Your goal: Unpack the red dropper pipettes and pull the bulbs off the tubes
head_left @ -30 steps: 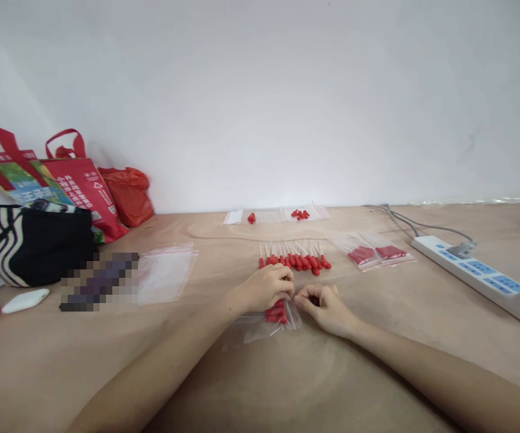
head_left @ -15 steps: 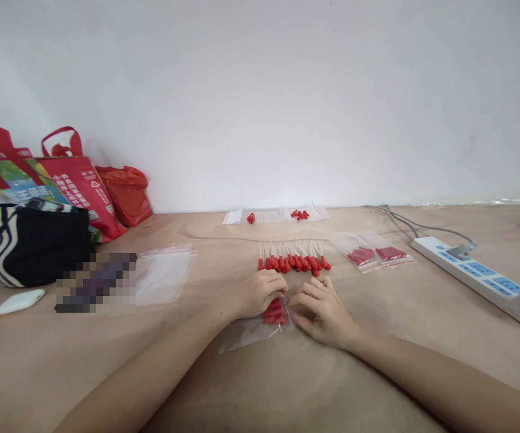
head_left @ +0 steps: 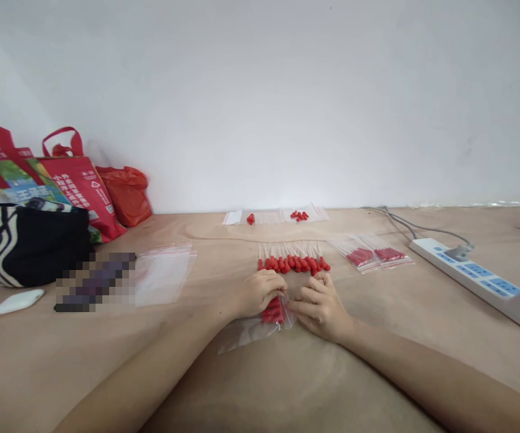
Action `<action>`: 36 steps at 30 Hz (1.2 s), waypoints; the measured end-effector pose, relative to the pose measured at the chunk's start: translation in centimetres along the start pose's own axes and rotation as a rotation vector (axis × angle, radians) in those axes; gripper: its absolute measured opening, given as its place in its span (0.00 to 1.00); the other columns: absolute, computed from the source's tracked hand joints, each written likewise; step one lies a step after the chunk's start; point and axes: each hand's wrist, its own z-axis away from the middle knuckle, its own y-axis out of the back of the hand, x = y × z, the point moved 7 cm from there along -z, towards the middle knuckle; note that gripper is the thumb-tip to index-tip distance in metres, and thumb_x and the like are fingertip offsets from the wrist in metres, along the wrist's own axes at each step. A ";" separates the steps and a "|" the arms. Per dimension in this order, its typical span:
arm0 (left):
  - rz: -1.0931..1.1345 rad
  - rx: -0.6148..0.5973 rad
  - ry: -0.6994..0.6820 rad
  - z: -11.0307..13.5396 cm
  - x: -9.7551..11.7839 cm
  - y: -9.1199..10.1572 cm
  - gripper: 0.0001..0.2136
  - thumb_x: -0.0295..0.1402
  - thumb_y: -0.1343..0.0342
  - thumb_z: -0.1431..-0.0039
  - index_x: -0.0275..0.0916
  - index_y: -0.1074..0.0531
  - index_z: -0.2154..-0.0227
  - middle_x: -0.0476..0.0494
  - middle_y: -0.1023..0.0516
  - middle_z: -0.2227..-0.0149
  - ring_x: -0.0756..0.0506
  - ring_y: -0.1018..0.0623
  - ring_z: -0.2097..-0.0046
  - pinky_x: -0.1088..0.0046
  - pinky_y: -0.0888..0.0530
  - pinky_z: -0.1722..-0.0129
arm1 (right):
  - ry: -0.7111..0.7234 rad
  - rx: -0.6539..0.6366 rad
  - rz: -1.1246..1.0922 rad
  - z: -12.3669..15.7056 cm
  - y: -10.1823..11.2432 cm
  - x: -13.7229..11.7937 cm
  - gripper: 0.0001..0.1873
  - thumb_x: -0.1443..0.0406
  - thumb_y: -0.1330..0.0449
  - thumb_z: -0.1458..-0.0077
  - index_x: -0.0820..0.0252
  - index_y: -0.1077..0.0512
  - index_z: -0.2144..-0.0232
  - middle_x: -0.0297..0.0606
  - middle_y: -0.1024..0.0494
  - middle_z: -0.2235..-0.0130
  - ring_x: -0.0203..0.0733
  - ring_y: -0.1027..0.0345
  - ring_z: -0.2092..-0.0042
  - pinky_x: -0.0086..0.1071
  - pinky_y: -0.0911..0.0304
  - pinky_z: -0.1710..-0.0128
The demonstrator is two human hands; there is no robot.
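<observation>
A clear zip bag (head_left: 247,335) lies on the table before me, with several red pieces (head_left: 273,311) inside it. My left hand (head_left: 262,293) is closed on the bag's upper part, its fingers pinched near the red pieces. From the other side my right hand (head_left: 320,305) has its curled fingers at the bag's right edge, closed on the plastic; the fingertips are partly hidden. Just beyond both hands is a row of thin pale sticks with red bulb-shaped ends (head_left: 293,263), the red ends facing me.
Filled zip bags (head_left: 377,255) lie right of the row, near a white power strip (head_left: 476,273). Flat zip bags (head_left: 163,276) are at left, beside a blurred dark object (head_left: 100,281). Shopping bags (head_left: 77,186) and a black pouch (head_left: 38,243) stand far left. More red pieces (head_left: 299,215) lie by the wall.
My right hand has shifted slightly up and its fingers have moved a little at the bag's edge. The left hand stays nearly still on the bag.
</observation>
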 end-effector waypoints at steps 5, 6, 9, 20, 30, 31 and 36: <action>-0.098 -0.055 -0.157 0.0 1.1 0.0 0.08 0.28 0.56 0.41 0.38 0.32 0.69 0.46 0.25 0.66 0.49 0.30 0.63 0.73 0.35 0.60 | 0.115 -0.064 0.107 0.1 -0.4 -0.3 0.16 0.71 0.54 0.46 0.55 0.33 0.80 0.28 0.30 0.76 0.33 0.45 0.70 0.39 0.59 0.57; -0.150 -0.066 -0.200 0.0 1.4 0.0 0.08 0.28 0.56 0.41 0.38 0.32 0.69 0.46 0.25 0.65 0.49 0.30 0.63 0.73 0.35 0.60 | 0.125 -0.068 0.113 0.1 -0.4 -0.3 0.15 0.71 0.54 0.45 0.55 0.34 0.80 0.28 0.30 0.76 0.33 0.45 0.70 0.39 0.59 0.57; -0.337 -0.091 -0.329 0.1 2.5 -0.2 0.10 0.27 0.58 0.40 0.38 0.32 0.72 0.46 0.25 0.64 0.49 0.30 0.63 0.72 0.36 0.60 | 0.141 -0.106 0.094 0.3 -0.8 -0.3 0.16 0.70 0.56 0.44 0.56 0.35 0.79 0.27 0.31 0.77 0.32 0.46 0.70 0.39 0.59 0.56; -0.444 -0.163 -0.553 0.5 4.4 -0.9 0.14 0.25 0.61 0.39 0.39 0.36 0.77 0.48 0.27 0.70 0.49 0.31 0.63 0.70 0.37 0.59 | 0.137 -0.279 -0.037 0.8 -2.6 0.3 0.18 0.67 0.59 0.41 0.51 0.34 0.78 0.29 0.37 0.79 0.33 0.43 0.70 0.36 0.50 0.59; -0.434 -0.128 -0.572 0.3 5.1 -0.3 0.14 0.24 0.60 0.39 0.38 0.35 0.78 0.49 0.27 0.71 0.52 0.30 0.63 0.72 0.35 0.54 | 0.289 -0.182 0.067 0.7 -2.4 -0.8 0.17 0.71 0.58 0.41 0.55 0.34 0.76 0.28 0.34 0.77 0.31 0.41 0.68 0.34 0.49 0.60; -0.427 -0.114 -0.552 0.3 5.0 -0.2 0.14 0.25 0.60 0.39 0.37 0.35 0.78 0.49 0.27 0.71 0.52 0.29 0.62 0.72 0.35 0.54 | 0.305 -0.139 0.081 0.7 -1.9 -1.0 0.15 0.71 0.56 0.42 0.56 0.34 0.75 0.28 0.33 0.77 0.31 0.40 0.67 0.34 0.50 0.60; -0.391 -0.082 -0.461 0.4 4.5 -0.1 0.15 0.25 0.62 0.38 0.36 0.34 0.77 0.45 0.26 0.66 0.52 0.29 0.59 0.71 0.35 0.54 | 0.376 0.149 0.201 0.7 1.0 -1.9 0.11 0.72 0.53 0.44 0.60 0.34 0.74 0.30 0.30 0.74 0.32 0.40 0.66 0.35 0.53 0.62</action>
